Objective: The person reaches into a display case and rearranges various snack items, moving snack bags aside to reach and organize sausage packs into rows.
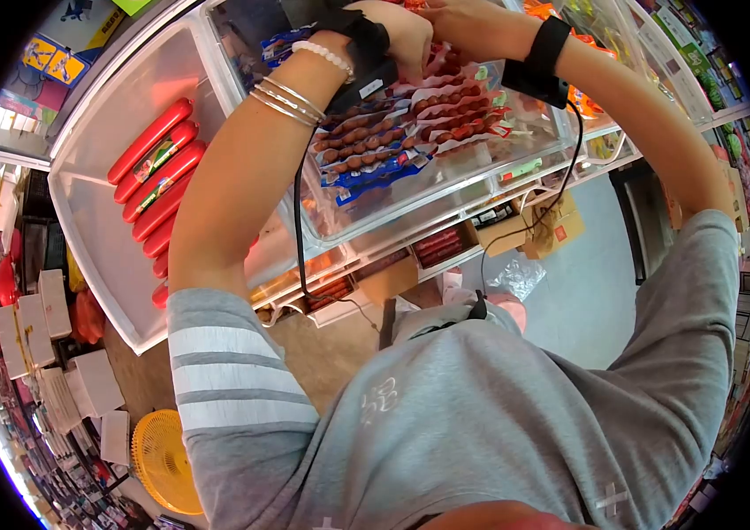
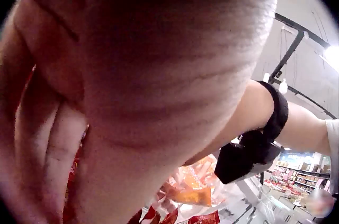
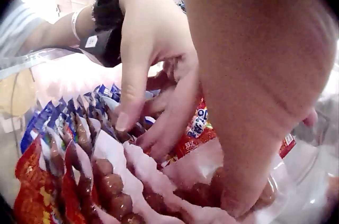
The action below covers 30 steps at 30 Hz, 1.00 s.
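Both hands reach into a clear bin of sausage packets (image 1: 454,119), strings of small brown balls in clear wrap with red or blue ends. At the top of the head view, my left hand (image 1: 406,37) and right hand (image 1: 472,25) are close together. In the right wrist view, the left hand (image 3: 156,44) has its thumb and curled fingers down around the standing packets. My right hand (image 3: 259,76) grips a sausage packet (image 3: 204,192), its thumb pressed against the wrap; its other fingers are mostly hidden. The left palm (image 2: 175,65) fills the left wrist view, red wrapping showing between its fingers.
Left of the packets, another bin (image 1: 87,190) holds several large red sausages (image 1: 154,155). Orange packets (image 2: 196,189) lie beyond the hands. Below the bins are shelf boxes (image 1: 388,278), and a yellow fan (image 1: 163,459) stands on the floor. Cables (image 1: 298,221) hang from both wrists.
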Each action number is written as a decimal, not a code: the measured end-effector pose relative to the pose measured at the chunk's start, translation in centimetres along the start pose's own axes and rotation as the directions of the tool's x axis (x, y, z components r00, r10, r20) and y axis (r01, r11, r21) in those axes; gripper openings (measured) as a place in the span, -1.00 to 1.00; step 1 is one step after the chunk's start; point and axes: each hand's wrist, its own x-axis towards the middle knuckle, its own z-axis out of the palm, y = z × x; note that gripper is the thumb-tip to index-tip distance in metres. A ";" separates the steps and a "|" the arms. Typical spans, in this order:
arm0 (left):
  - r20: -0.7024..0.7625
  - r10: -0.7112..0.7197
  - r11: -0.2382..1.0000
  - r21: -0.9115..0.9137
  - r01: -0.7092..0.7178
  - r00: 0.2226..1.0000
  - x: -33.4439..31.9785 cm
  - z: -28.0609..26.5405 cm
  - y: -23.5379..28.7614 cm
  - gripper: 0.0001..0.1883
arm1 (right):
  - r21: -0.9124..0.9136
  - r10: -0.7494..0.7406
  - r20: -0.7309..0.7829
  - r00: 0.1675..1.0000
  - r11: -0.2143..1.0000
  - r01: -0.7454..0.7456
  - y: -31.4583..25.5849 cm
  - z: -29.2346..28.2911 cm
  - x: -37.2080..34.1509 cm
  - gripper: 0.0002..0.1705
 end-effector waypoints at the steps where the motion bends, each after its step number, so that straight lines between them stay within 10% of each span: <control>1: -0.035 0.026 0.999 -0.020 -0.027 0.999 0.5 0.5 -0.2 -0.65 | -0.095 0.042 0.176 0.984 0.995 -0.026 -0.4 -0.9 -0.1 -0.71; 2: -0.037 0.022 1.000 -0.022 -0.022 0.999 0.9 1.0 -0.4 -0.65 | -0.194 0.101 0.339 0.935 0.980 -0.035 -0.4 -1.4 0.0 -0.75; 3: -0.095 0.094 0.995 -0.027 -0.097 0.991 1.3 1.6 -0.5 -0.68 | -0.028 -0.001 0.127 0.992 1.000 0.005 0.0 -1.1 -0.8 -0.84; 9: 0.013 0.364 0.931 -0.013 -0.364 0.931 3.1 1.3 -1.8 -0.73 | 0.167 0.056 0.151 0.987 0.983 -0.081 0.6 -1.9 -1.3 -0.79; 12: 0.085 0.211 0.938 -0.299 -0.177 0.974 0.1 -0.1 -1.4 -0.70 | 0.291 -0.005 0.072 0.997 0.957 -0.017 1.2 -1.8 -1.8 -0.79; 16: 0.115 -0.148 0.987 -0.041 0.154 0.982 -1.9 -2.2 -0.6 -0.63 | 0.448 0.002 0.012 1.000 0.894 -0.007 0.6 -2.8 -2.5 -0.81; 18: -0.267 -0.218 0.976 -0.047 0.213 0.939 -0.5 -1.2 -2.8 -0.58 | 0.446 -0.002 -0.036 0.999 0.895 0.018 0.4 -2.5 -2.5 -0.80; 20: -0.314 -0.183 0.983 -0.025 0.185 0.932 0.8 0.0 -3.9 -0.52 | 0.440 -0.010 -0.085 0.996 0.897 0.046 0.4 -1.2 -2.3 -0.80; 22: -0.491 0.032 0.993 0.118 0.030 0.871 1.3 1.4 -3.9 -0.42 | 0.044 -0.103 -0.246 0.964 0.992 0.117 -0.2 1.3 -1.8 -0.77; 24: -0.420 0.021 0.989 0.144 0.044 0.907 2.8 2.5 -4.0 -0.30 | -0.043 -0.062 -0.121 0.991 0.997 0.057 -0.2 1.5 -1.6 -0.82; 26: -0.752 0.189 0.953 0.296 0.067 0.632 7.1 5.9 -6.3 -0.43 | -0.137 -0.077 0.058 0.995 0.987 0.084 -0.2 1.7 -1.1 -0.81; 30: -0.606 0.270 0.897 0.440 0.032 0.748 3.4 3.2 -3.7 -0.71 | -0.094 -0.173 0.025 0.985 0.980 0.175 1.3 2.1 -0.4 -0.83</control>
